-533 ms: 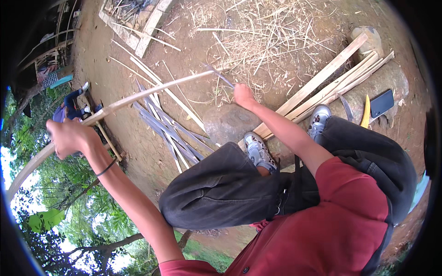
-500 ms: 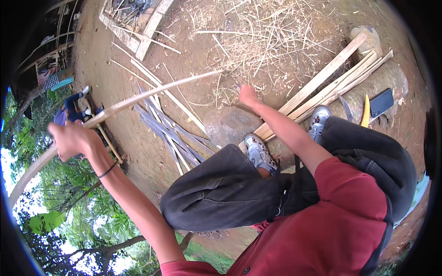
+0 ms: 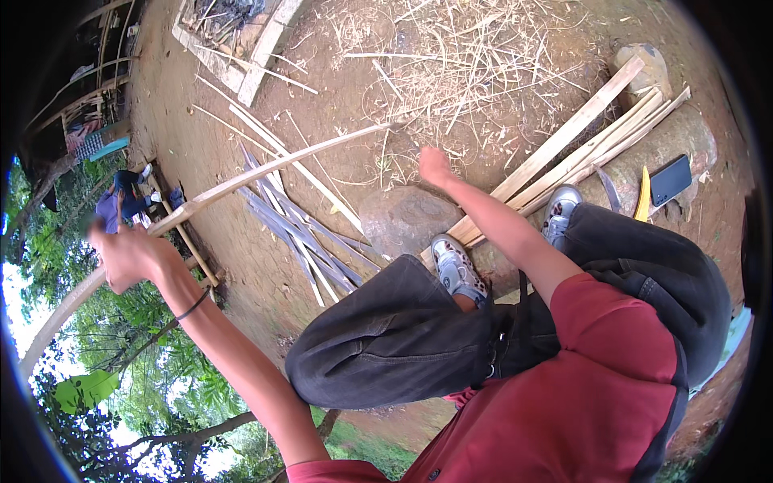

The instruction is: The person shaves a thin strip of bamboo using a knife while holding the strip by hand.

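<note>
A long pale bamboo strip [image 3: 266, 171] runs from the lower left rim to the shavings near the middle, bowing slightly. My left hand [image 3: 133, 256] is closed round it toward its left part. Beyond the strip's far end, my right hand [image 3: 436, 166] is closed in a fist with the arm stretched out. A thin dark shape shows faintly above that fist, and I cannot make out what it is. Split bamboo slats [image 3: 564, 153] lean across a log just right of my right forearm.
Shavings [image 3: 475, 64] cover the ground ahead. Grey strips [image 3: 302, 229] lie beside a stone [image 3: 407, 219]. On the log [image 3: 684, 141] rest a phone [image 3: 670, 179], a yellow curved object [image 3: 643, 193] and a curved blade [image 3: 608, 189]. A person [image 3: 125, 193] sits far left, near a fire frame [image 3: 256, 72].
My left hand has shifted slightly down and right, and the strip has tilted a little with it. The right hand stays almost in place.
</note>
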Action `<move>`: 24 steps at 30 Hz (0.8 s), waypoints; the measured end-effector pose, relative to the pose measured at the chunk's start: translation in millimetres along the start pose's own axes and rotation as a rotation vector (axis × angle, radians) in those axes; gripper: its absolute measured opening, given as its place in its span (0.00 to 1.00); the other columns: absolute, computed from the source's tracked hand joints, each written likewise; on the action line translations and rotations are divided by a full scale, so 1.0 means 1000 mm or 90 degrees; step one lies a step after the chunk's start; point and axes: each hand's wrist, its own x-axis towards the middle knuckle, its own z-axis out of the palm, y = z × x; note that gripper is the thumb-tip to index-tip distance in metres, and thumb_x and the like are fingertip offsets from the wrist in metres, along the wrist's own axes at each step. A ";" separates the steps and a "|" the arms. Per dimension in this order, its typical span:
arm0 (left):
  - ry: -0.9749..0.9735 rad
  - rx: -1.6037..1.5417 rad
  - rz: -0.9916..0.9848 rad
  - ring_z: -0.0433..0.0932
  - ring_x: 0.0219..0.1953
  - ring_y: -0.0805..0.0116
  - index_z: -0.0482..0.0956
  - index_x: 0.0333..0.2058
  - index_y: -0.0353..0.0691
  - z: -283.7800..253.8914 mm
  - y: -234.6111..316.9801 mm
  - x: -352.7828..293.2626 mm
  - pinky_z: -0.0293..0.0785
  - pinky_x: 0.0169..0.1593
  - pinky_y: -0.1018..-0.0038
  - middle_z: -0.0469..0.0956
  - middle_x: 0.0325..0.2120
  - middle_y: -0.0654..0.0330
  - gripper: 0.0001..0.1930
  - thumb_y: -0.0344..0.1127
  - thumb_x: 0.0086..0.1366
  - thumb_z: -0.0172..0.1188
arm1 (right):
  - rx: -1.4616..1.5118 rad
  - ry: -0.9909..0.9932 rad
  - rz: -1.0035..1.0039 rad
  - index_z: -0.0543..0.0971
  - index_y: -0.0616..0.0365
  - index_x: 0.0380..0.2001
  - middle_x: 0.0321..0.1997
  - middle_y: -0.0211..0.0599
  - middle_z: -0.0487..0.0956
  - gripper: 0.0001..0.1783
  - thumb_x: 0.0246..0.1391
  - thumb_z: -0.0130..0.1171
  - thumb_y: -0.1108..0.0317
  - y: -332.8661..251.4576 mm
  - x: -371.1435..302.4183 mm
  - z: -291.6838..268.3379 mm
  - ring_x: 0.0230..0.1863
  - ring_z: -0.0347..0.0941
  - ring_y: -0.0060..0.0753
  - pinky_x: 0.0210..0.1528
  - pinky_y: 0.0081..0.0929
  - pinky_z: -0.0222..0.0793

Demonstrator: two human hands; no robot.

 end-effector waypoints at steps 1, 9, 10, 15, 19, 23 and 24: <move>-0.034 0.166 0.049 0.76 0.19 0.69 0.71 0.28 0.32 -0.010 0.008 -0.003 0.62 0.15 0.77 0.77 0.20 0.54 0.03 0.24 0.57 0.55 | -0.032 0.045 -0.012 0.79 0.70 0.32 0.23 0.55 0.78 0.13 0.52 0.54 0.68 0.012 0.001 -0.004 0.28 0.79 0.55 0.31 0.42 0.77; -0.010 -0.089 -0.141 0.75 0.16 0.66 0.63 0.21 0.28 0.017 -0.043 0.022 0.67 0.15 0.71 0.70 0.15 0.55 0.10 0.26 0.61 0.43 | 0.106 -0.007 -0.104 0.78 0.70 0.24 0.20 0.57 0.78 0.10 0.48 0.56 0.71 -0.058 -0.019 -0.013 0.24 0.79 0.54 0.29 0.43 0.77; -0.018 0.015 -0.086 0.75 0.16 0.65 0.62 0.21 0.28 0.027 -0.068 0.030 0.69 0.15 0.71 0.69 0.15 0.55 0.11 0.26 0.62 0.44 | 0.101 -0.040 -0.090 0.78 0.69 0.24 0.20 0.55 0.78 0.09 0.48 0.56 0.71 -0.058 -0.020 -0.008 0.24 0.79 0.52 0.28 0.42 0.77; 0.093 -0.487 -0.331 0.63 0.13 0.72 0.53 0.14 0.40 -0.001 0.031 0.002 0.56 0.11 0.73 0.61 0.14 0.61 0.18 0.24 0.56 0.52 | 0.020 -0.084 0.125 0.79 0.69 0.25 0.19 0.49 0.78 0.10 0.48 0.56 0.70 0.029 0.022 0.008 0.21 0.79 0.43 0.24 0.36 0.77; 0.052 -0.393 -0.234 0.67 0.14 0.70 0.55 0.16 0.38 -0.002 0.009 0.001 0.62 0.13 0.72 0.64 0.15 0.59 0.16 0.24 0.55 0.55 | -0.165 -0.226 -0.029 0.80 0.70 0.27 0.20 0.50 0.79 0.12 0.47 0.56 0.69 0.000 0.034 -0.012 0.21 0.79 0.43 0.26 0.35 0.78; 0.051 -0.309 -0.266 0.72 0.15 0.66 0.59 0.19 0.32 0.010 -0.031 0.018 0.71 0.15 0.71 0.67 0.15 0.56 0.14 0.24 0.56 0.57 | 0.083 -0.120 0.021 0.80 0.68 0.29 0.26 0.58 0.79 0.10 0.50 0.57 0.69 -0.054 0.000 -0.022 0.34 0.80 0.48 0.32 0.40 0.78; 0.024 -0.259 -0.216 0.72 0.15 0.66 0.59 0.19 0.32 0.017 -0.042 0.019 0.70 0.15 0.70 0.66 0.15 0.56 0.14 0.24 0.56 0.56 | 0.094 -0.125 -0.005 0.80 0.68 0.30 0.27 0.58 0.79 0.11 0.50 0.57 0.68 -0.058 -0.004 -0.022 0.34 0.80 0.48 0.32 0.39 0.78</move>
